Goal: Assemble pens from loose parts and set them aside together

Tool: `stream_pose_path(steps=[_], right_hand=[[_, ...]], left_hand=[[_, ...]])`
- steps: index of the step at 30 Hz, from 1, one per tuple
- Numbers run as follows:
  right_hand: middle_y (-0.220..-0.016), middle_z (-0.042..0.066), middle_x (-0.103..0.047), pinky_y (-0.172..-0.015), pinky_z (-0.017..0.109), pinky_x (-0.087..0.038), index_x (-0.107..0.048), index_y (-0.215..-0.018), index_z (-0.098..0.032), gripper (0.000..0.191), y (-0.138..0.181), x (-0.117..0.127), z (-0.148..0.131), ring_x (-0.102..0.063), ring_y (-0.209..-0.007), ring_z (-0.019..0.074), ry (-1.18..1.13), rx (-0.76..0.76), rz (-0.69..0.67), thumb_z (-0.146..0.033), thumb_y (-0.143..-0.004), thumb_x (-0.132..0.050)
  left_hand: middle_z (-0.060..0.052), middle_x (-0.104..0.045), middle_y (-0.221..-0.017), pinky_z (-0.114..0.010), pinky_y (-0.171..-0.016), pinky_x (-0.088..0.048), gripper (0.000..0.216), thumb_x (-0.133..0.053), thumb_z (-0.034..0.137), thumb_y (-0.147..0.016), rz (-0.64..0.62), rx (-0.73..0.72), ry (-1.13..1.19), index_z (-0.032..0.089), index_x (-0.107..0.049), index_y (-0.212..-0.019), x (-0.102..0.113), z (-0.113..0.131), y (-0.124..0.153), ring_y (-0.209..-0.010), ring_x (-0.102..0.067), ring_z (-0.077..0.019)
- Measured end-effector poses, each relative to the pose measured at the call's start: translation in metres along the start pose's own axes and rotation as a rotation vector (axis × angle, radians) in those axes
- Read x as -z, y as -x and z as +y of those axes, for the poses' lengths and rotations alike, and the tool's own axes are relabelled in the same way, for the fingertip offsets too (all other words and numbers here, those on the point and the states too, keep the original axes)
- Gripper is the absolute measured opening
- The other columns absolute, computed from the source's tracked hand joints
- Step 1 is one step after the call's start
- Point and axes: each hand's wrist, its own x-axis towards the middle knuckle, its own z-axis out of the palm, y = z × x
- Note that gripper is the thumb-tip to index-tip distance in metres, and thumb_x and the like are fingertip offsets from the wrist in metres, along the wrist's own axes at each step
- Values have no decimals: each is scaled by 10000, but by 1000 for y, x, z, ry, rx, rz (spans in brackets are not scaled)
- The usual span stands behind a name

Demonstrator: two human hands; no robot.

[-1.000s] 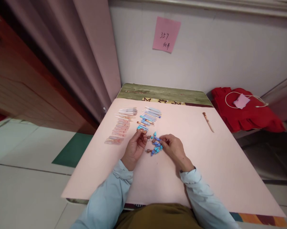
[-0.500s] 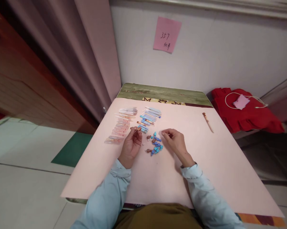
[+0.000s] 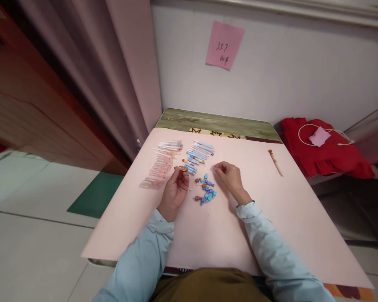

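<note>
Between the thumb and fingers of my left hand (image 3: 174, 193) is a brown pen barrel (image 3: 183, 169), its round end facing me. My right hand (image 3: 230, 178) hovers to the right with thumb and forefinger pinched; whatever lies between them is too small to make out. On the table between both hands is a loose pile of small blue, turquoise and brown pen parts (image 3: 209, 191). Beyond my left hand, blue and brown pen barrels (image 3: 193, 162) lie in a column. To their left are rows of thin clear and pinkish pen pieces (image 3: 160, 165).
A brown-topped pen (image 3: 275, 162) lies alone on the right of the pink-covered table (image 3: 254, 247). Past the right edge are a red cloth (image 3: 340, 157) and a white cable (image 3: 302, 136). A pink note (image 3: 225, 45) hangs on the wall behind.
The view has shifted slightly. My right hand has risen a little away from the pile, still pinched. My left hand keeps the brown barrel in nearly the same place.
</note>
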Motion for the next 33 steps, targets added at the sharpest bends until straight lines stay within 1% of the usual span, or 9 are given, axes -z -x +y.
stream_pose_path(steps=[3, 6, 9, 12, 17, 21, 23, 27, 33], right_hand=[[-693, 10, -702, -597, 263, -425, -729, -795, -203, 216, 14, 2, 7, -574, -605, 161, -60, -59, -24, -369, -774, -593], [-700, 4, -700, -599, 260, -425, -733, -804, -205, 212, 21, 1, 9, -573, -615, 159, -100, -70, -18, -366, -777, -599], [-677, 1, -683, -589, 259, -415, -726, -800, -199, 202, 16, -2, 5, -562, -602, 156, -102, -52, 15, -354, -786, -597], [-713, 4, -691, -618, 261, -426, -721, -851, -197, 201, 5, -9, -2, -573, -621, 157, -78, 22, 34, -341, -806, -588], [-846, 13, -705, -689, 266, -437, -678, -944, -215, 161, -13, -27, -17, -618, -731, 170, 117, 133, 1, -290, -822, -605], [-986, 56, -691, -725, 290, -424, -624, -1018, -216, 181, -18, -37, -28, -622, -846, 204, 366, 148, -21, -249, -841, -597], [-1028, 69, -680, -730, 296, -420, -599, -1054, -217, 197, -19, -40, -30, -619, -885, 215, 440, 136, -25, -238, -860, -580], [-1022, 64, -684, -721, 290, -411, -591, -1056, -218, 170, -23, -43, -31, -621, -896, 215, 477, 127, -49, -258, -892, -566], [-969, 57, -707, -701, 277, -401, -656, -961, -215, 144, -21, -37, -25, -631, -835, 191, 412, 160, -48, -269, -900, -538]], left_hand=[[-37, -655, -759, -130, -589, -555, 266, -421, 151, -1005, -7, 10, -3, 99, -623, -841, 1, -2, -1, -626, -634, -59], [-34, -652, -756, -131, -596, -555, 278, -402, 152, -1011, -16, 10, -7, 100, -620, -847, 2, -3, -2, -633, -636, -60], [-28, -654, -744, -133, -586, -555, 267, -409, 142, -1006, -5, 5, -28, 110, -617, -841, 3, -4, -3, -620, -636, -61], [-30, -662, -736, -143, -566, -556, 239, -440, 126, -989, 7, 16, -53, 116, -620, -833, 4, -5, -3, -608, -641, -71], [-28, -671, -721, -152, -557, -562, 189, -486, 104, -963, 21, 25, -59, 119, -633, -845, 6, -7, -4, -606, -649, -79], [-28, -678, -730, -149, -553, -565, 161, -507, 113, -956, 26, 27, -53, 120, -637, -863, 6, -6, -3, -601, -648, -74], [-32, -684, -747, -150, -552, -565, 142, -518, 116, -952, 29, 31, -50, 120, -636, -873, 6, -6, -3, -598, -648, -74], [-27, -678, -745, -152, -558, -565, 138, -516, 106, -949, 34, 24, -32, 121, -628, -868, 5, -5, -2, -597, -647, -73], [-33, -672, -742, -153, -553, -560, 168, -496, 106, -959, 38, 26, -38, 115, -625, -851, 3, -6, 0, -597, -641, -74]])
